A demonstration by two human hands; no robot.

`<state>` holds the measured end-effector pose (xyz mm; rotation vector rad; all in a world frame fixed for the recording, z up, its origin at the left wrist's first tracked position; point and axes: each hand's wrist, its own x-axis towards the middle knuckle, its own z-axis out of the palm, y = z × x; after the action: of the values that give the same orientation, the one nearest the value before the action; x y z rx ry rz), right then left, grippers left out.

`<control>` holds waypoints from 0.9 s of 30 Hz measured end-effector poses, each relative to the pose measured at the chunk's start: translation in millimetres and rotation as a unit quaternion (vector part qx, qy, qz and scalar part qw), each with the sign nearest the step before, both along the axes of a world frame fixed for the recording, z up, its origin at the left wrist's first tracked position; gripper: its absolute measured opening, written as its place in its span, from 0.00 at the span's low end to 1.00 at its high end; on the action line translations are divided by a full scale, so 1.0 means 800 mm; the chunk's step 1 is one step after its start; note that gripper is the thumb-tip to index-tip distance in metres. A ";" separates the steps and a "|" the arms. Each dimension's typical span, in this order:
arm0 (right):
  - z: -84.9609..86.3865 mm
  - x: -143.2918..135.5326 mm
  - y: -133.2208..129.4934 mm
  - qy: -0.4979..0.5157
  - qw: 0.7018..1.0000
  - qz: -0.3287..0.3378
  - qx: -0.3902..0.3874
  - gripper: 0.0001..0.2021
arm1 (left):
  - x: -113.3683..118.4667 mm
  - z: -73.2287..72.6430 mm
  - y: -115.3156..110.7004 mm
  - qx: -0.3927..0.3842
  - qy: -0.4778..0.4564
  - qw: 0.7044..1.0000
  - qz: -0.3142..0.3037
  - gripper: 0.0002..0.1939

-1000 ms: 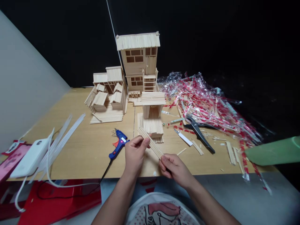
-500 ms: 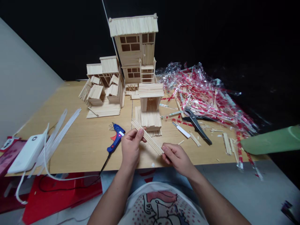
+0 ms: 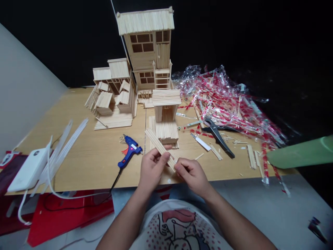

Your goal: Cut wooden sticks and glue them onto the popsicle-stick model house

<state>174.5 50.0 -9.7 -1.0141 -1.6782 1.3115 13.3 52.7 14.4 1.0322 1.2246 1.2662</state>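
Between my hands is a narrow panel of pale wooden sticks, slanting from upper left to lower right above the table's front edge. My left hand pinches it near the middle, thumb on top. At its lower right end, my right hand grips it between thumb and fingers. Just beyond stands a small stick-built porch model with a flat stick roof. To the left of my hands lies a blue hot glue gun, its nozzle toward my left wrist.
Behind stand a tall stick house and a lower stick building. Right lie a heap of wrappers and sticks, a black cutter tool, a white utility knife and a green cylinder. Glue sticks and a white power bank lie left.
My left hand has slid along the panel toward its lower right end, closer to my right hand. More of the upper left end now sticks out. The view has shifted slightly.
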 end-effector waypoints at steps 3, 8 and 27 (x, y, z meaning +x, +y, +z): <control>-0.002 -0.005 -0.003 0.002 1.000 0.012 -0.013 0.22 | 0.004 0.003 -0.010 -0.007 0.020 1.000 0.000 0.17; -0.003 -0.011 -0.006 0.019 0.997 0.034 -0.074 0.24 | -0.002 0.002 -0.017 0.009 0.092 0.995 0.024 0.16; 0.002 -0.016 -0.019 0.058 0.966 0.170 -0.186 0.25 | -0.018 -0.024 -0.037 -0.034 0.069 0.997 -0.030 0.21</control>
<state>161.4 34.5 -8.2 -0.8542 -1.5972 1.9291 -1.5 23.3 -4.9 1.1146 1.3225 1.1149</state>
